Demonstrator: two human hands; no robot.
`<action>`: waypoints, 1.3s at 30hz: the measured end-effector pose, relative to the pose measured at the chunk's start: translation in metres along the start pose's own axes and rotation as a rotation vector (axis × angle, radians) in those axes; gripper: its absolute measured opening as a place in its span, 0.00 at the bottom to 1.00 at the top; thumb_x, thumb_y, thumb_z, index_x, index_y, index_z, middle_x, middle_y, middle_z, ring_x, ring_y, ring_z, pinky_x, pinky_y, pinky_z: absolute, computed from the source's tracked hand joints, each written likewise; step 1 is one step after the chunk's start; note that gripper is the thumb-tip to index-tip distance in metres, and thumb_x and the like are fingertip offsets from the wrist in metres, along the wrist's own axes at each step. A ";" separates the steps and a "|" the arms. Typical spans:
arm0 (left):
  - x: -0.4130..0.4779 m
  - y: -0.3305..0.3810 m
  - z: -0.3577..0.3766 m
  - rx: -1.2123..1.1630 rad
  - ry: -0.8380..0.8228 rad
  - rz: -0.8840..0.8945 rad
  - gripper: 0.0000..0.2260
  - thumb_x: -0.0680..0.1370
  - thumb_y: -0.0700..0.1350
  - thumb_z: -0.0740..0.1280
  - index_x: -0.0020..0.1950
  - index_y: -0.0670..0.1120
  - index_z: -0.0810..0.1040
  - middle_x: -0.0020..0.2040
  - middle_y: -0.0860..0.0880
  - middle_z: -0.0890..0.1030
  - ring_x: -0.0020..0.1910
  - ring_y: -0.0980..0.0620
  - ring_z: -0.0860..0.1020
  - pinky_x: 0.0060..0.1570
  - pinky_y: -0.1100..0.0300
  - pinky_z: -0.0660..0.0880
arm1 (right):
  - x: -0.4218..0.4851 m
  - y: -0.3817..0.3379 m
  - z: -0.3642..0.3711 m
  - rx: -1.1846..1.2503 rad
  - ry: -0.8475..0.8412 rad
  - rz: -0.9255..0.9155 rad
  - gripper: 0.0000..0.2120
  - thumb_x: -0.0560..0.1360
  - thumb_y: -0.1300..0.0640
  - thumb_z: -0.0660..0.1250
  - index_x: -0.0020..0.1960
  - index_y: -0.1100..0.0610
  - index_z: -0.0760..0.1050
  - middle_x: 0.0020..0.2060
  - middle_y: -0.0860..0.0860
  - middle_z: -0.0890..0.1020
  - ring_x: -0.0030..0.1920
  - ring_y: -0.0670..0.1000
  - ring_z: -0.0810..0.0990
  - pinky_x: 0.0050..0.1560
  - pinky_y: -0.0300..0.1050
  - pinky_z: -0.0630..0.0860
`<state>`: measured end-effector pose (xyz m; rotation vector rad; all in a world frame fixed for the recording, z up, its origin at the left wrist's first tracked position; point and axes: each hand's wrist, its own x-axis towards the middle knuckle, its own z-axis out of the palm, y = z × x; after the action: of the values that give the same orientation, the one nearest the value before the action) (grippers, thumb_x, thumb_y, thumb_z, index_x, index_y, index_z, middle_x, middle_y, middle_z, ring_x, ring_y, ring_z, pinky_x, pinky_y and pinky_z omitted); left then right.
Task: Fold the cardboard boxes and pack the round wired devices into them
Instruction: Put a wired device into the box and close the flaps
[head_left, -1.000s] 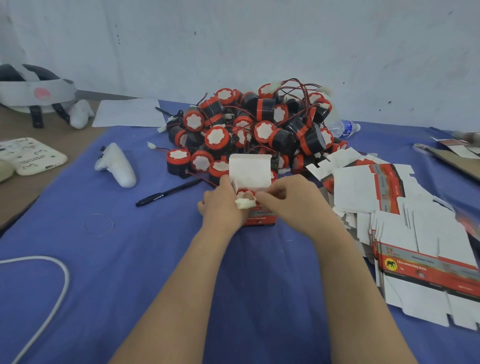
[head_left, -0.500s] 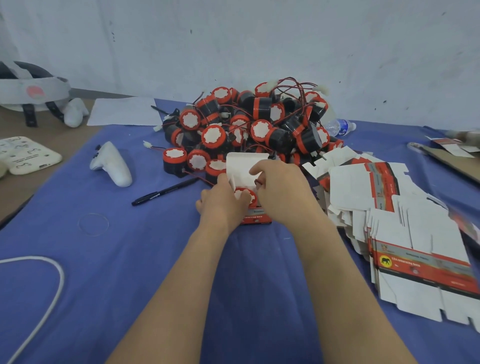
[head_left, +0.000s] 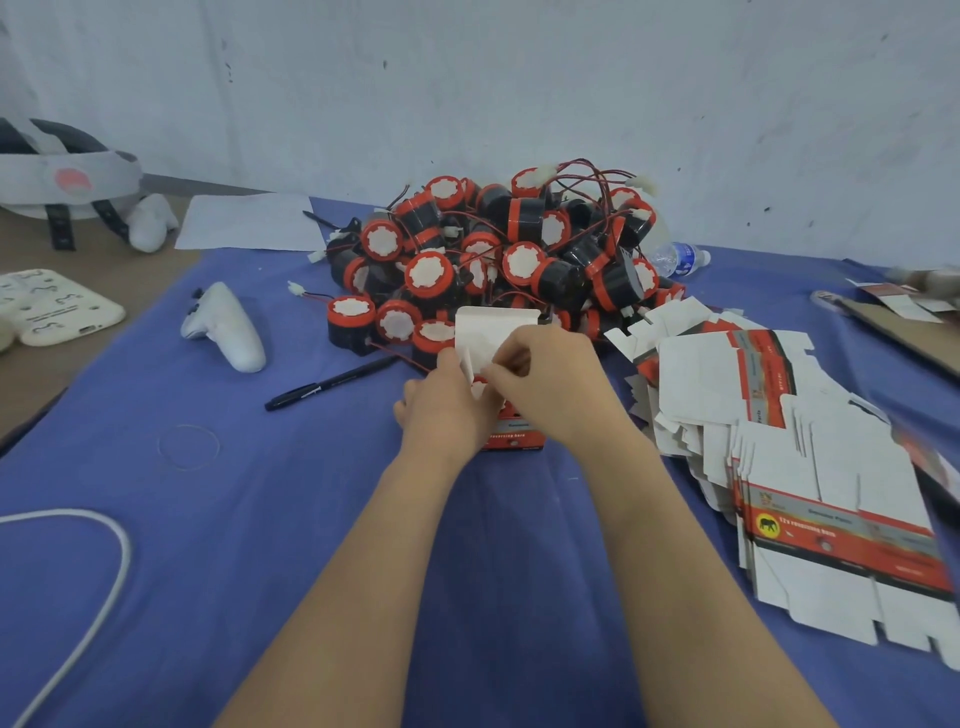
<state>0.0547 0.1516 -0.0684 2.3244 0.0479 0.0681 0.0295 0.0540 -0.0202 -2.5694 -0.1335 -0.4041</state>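
A small red and white cardboard box (head_left: 514, 436) stands on the blue cloth in front of me, its white lid flap (head_left: 493, 325) upright. A round red-rimmed device (head_left: 479, 387) shows just inside its open top. My left hand (head_left: 447, 410) grips the box's left side, thumb against a white side flap. My right hand (head_left: 550, 384) pinches a flap over the opening. Behind the box lies a heap of black and red round wired devices (head_left: 498, 254). Flat unfolded boxes (head_left: 810, 467) are stacked at the right.
A black pen (head_left: 332, 384) and a white controller (head_left: 226, 327) lie left of the box. A white cable (head_left: 98, 587) curves at the lower left. A water bottle (head_left: 678, 258) lies behind the heap. A headset (head_left: 62, 182) and white tray (head_left: 52, 306) sit far left.
The white connector that showed between my hands has gone out of sight into the box. My right hand has moved up over the opening and now pinches a flap; the left thumb has risen.
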 end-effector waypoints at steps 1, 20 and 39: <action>0.000 -0.001 0.000 -0.001 0.002 0.006 0.18 0.79 0.54 0.60 0.65 0.47 0.66 0.60 0.44 0.76 0.63 0.41 0.68 0.61 0.47 0.65 | -0.001 0.002 0.000 0.019 0.009 0.002 0.08 0.75 0.57 0.69 0.43 0.61 0.80 0.38 0.52 0.82 0.42 0.52 0.80 0.47 0.50 0.79; 0.003 -0.004 0.004 0.010 0.031 0.024 0.20 0.79 0.53 0.62 0.68 0.48 0.65 0.63 0.46 0.75 0.64 0.43 0.69 0.62 0.48 0.64 | -0.013 0.028 -0.002 -0.019 -0.013 0.019 0.08 0.75 0.61 0.65 0.54 0.57 0.75 0.38 0.48 0.78 0.47 0.52 0.77 0.47 0.49 0.77; 0.003 -0.003 0.004 0.035 0.041 0.033 0.20 0.79 0.53 0.62 0.67 0.47 0.65 0.63 0.46 0.75 0.64 0.42 0.69 0.60 0.48 0.65 | -0.012 0.037 0.003 -0.004 -0.003 0.050 0.15 0.74 0.62 0.66 0.60 0.57 0.74 0.59 0.53 0.72 0.50 0.53 0.76 0.50 0.45 0.74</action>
<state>0.0575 0.1506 -0.0732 2.3590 0.0319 0.1331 0.0253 0.0235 -0.0445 -2.5716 -0.0696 -0.3827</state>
